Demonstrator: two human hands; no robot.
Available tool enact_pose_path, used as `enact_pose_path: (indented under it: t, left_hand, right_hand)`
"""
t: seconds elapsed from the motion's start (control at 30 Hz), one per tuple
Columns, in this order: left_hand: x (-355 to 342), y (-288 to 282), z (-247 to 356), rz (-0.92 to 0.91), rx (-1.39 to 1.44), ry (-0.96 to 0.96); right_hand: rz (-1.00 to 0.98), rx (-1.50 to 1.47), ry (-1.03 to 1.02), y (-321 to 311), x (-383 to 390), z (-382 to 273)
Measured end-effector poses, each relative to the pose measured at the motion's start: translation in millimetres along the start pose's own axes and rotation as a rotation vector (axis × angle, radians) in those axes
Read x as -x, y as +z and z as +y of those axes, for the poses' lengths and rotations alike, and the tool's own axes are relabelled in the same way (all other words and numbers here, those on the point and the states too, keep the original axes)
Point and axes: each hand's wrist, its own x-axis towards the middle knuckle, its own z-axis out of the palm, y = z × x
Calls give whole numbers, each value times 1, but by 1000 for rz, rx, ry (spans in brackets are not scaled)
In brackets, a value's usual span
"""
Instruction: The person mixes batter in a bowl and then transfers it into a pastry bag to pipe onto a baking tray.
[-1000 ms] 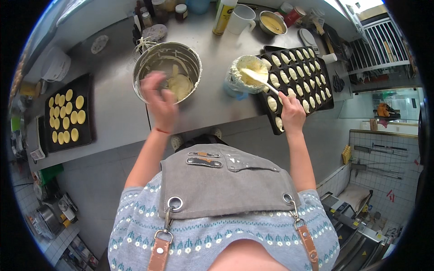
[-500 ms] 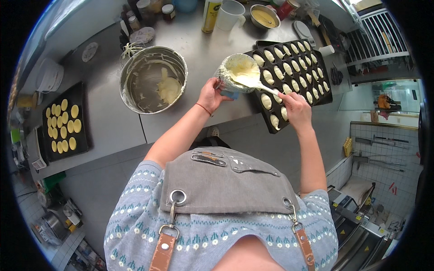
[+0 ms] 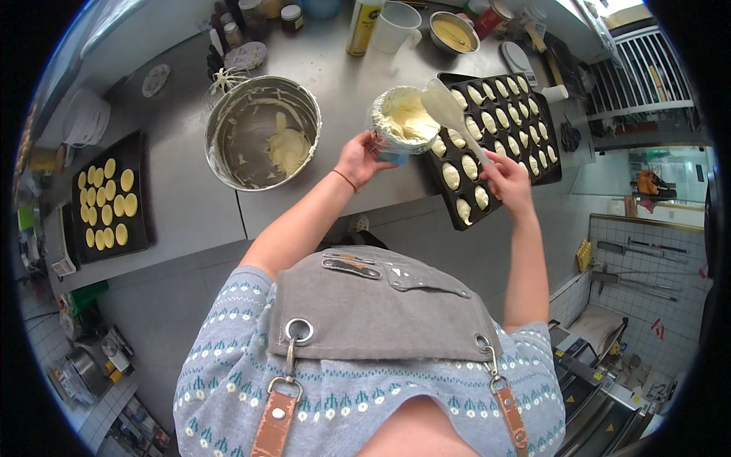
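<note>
- My left hand (image 3: 358, 158) grips the tub (image 3: 400, 122) of batter.
- My right hand (image 3: 509, 181) holds the spatula (image 3: 451, 113), lifted.
- Baking tray (image 3: 552, 164): every mould I can see looks filled; batter remains in the tub.

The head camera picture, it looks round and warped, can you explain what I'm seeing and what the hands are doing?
No machine here: a person wears a wide fisheye camera on the head, looking down, so straight edges bend and their apron fills the bottom. Their arms reach up to a steel counter. The left hand holds a small tub of pale batter. The right hand holds a spatula, its blade raised beside the tub, above a dark mould tray with filled cavities. Left of the tub stands a metal mixing bowl with some batter left in it. At far left lies a second dark tray of round yellow pieces.
</note>
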Motion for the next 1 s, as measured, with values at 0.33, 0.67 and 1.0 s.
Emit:
enact_pose_path:
  t: [0.33, 0.67, 1.0]
  left_hand:
    - [10, 2, 0, 26, 9, -28]
    - [170, -138, 40, 155, -2159, -475]
    - [184, -123, 177, 603, -444, 919]
  right_hand:
    - [259, 107, -12, -20, 10, 82]
    - [485, 842, -559, 75, 60, -57]
    - [214, 696, -810, 144, 85, -145]
